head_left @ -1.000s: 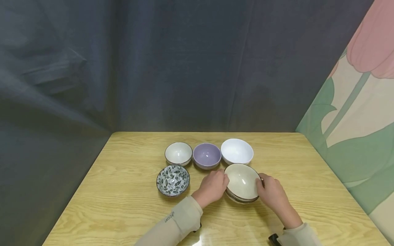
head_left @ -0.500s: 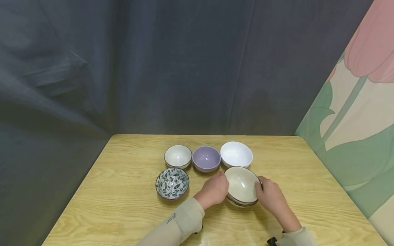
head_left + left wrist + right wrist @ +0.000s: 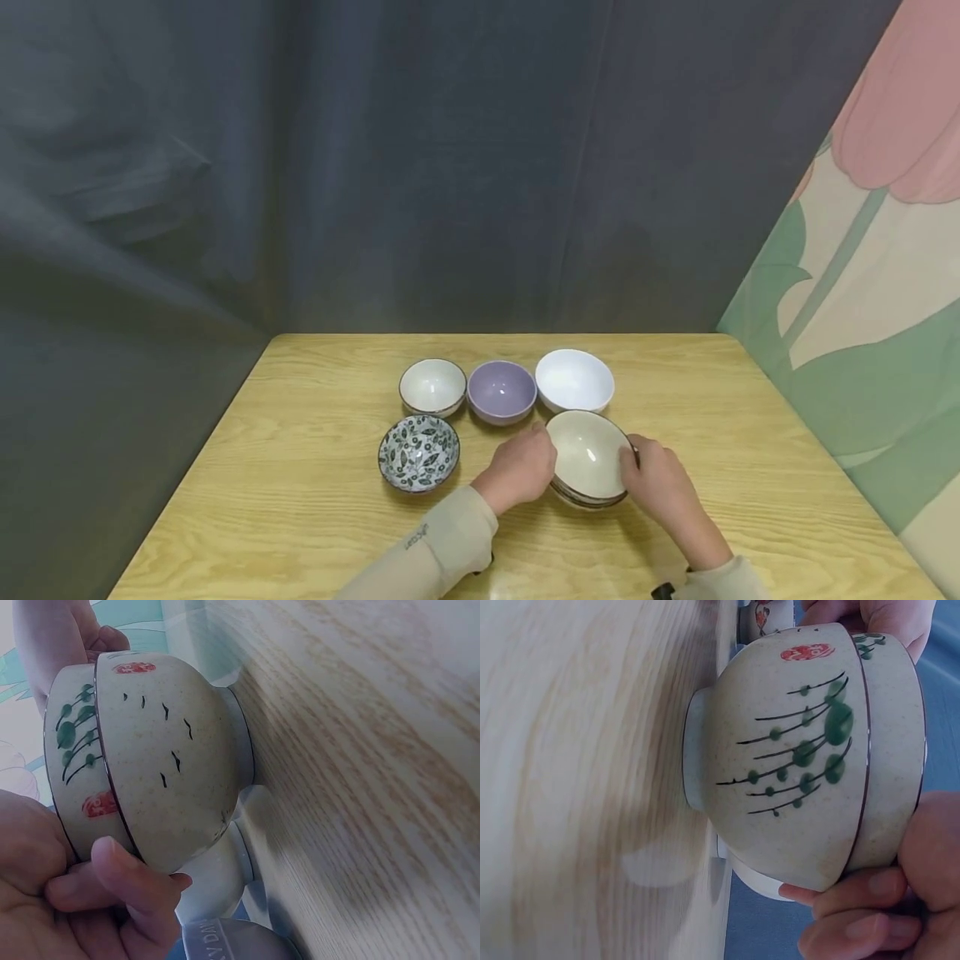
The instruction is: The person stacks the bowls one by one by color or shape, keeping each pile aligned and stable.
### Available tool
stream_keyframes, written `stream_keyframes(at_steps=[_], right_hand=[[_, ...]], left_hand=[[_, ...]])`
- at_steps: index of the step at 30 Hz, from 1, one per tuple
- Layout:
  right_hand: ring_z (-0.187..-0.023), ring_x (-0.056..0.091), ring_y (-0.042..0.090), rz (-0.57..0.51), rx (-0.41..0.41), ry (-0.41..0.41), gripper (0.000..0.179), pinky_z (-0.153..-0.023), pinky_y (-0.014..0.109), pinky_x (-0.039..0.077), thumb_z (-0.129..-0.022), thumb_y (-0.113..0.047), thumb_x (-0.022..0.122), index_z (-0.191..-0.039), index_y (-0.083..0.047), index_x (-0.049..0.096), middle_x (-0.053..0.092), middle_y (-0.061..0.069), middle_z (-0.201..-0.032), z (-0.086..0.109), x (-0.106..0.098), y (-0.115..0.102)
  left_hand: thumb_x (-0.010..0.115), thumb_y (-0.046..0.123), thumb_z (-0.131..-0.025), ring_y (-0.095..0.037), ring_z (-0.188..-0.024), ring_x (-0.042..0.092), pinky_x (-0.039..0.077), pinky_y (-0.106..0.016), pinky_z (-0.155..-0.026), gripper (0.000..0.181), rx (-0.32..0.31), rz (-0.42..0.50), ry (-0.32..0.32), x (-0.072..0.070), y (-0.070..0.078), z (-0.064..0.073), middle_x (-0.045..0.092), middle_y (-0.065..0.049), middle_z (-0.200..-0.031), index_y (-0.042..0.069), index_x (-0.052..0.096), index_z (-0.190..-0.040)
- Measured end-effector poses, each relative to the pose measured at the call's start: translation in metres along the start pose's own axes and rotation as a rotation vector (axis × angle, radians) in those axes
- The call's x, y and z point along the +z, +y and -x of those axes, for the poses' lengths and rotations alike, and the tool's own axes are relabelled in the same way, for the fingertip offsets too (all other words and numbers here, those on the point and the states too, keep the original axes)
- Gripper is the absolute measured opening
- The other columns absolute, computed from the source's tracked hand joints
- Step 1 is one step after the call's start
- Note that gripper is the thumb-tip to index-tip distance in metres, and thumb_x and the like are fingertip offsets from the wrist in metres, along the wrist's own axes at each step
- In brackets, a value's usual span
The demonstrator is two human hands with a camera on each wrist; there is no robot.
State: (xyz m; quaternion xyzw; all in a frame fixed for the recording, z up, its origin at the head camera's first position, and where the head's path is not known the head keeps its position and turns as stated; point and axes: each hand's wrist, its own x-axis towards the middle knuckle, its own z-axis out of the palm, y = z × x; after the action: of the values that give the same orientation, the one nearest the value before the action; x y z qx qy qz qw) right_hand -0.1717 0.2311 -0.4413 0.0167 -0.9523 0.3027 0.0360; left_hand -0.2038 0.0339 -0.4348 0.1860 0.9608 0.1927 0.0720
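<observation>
Two cream bowls with dark rims, painted with green plants and red marks, stand nested at the right front of the group. My left hand (image 3: 523, 468) grips the left side of the upper cream bowl (image 3: 587, 454) at its rim. On the opposite side my right hand (image 3: 662, 482) holds that rim, thumb over the inside. In the left wrist view the lower cream bowl (image 3: 169, 750) has its foot at the wooden surface, and curled fingers (image 3: 139, 889) lie against the bowls. The right wrist view shows the lower bowl's painted side (image 3: 795, 750) and bent fingers (image 3: 862, 896) below the rims.
Behind the stack is a white bowl (image 3: 574, 380), with a purple bowl (image 3: 502, 392) and a dark-rimmed white bowl (image 3: 432, 387) to its left. A leaf-patterned bowl (image 3: 418, 454) sits left of my left hand. Dark cloth (image 3: 480, 167) hangs behind the wooden table (image 3: 300, 500).
The whole head view has shifted slightly, so everything appears a little lower. Both hands keep hold of the nested bowls, which stay in place among the others.
</observation>
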Motion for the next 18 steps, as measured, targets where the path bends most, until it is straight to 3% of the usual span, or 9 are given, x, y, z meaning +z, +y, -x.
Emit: stream_keyframes(at_steps=[7, 13, 18], right_hand=[[-0.089, 0.068, 0.033, -0.01, 0.007, -0.021, 0.035, -0.069, 0.045, 0.058, -0.098, -0.009, 0.048, -0.118, 0.016, 0.061, 0.066, 0.035, -0.11, 0.0011, 0.0005, 0.0015], [-0.085, 0.068, 0.03, 0.028, 0.017, -0.011, 0.034, -0.066, 0.044, 0.056, -0.098, -0.01, 0.048, -0.117, 0.015, 0.063, 0.067, 0.033, -0.108, 0.0001, -0.0007, 0.0019], [-0.072, 0.061, 0.024, 0.035, 0.029, -0.008, 0.033, -0.057, 0.036, 0.05, -0.099, -0.011, 0.048, -0.113, 0.013, 0.065, 0.069, 0.029, -0.101, -0.0015, -0.0015, 0.0005]], left_hand=[[0.052, 0.013, -0.1, -0.019, -0.07, 0.057, 0.054, -0.03, -0.058, 0.027, 0.02, -0.017, 0.001, 0.003, -0.002, 0.0021, 0.06, -0.011, -0.092, -0.01, 0.059, -0.112], [0.051, 0.014, -0.101, -0.018, -0.064, 0.057, 0.052, -0.031, -0.053, 0.031, 0.0, -0.024, 0.014, 0.0035, 0.0007, 0.0014, 0.059, -0.01, -0.084, -0.012, 0.058, -0.116], [0.046, 0.016, -0.102, -0.019, -0.068, 0.06, 0.053, -0.033, -0.056, 0.029, -0.003, 0.019, 0.03, 0.002, -0.0031, -0.0018, 0.06, -0.009, -0.082, -0.008, 0.06, -0.111]])
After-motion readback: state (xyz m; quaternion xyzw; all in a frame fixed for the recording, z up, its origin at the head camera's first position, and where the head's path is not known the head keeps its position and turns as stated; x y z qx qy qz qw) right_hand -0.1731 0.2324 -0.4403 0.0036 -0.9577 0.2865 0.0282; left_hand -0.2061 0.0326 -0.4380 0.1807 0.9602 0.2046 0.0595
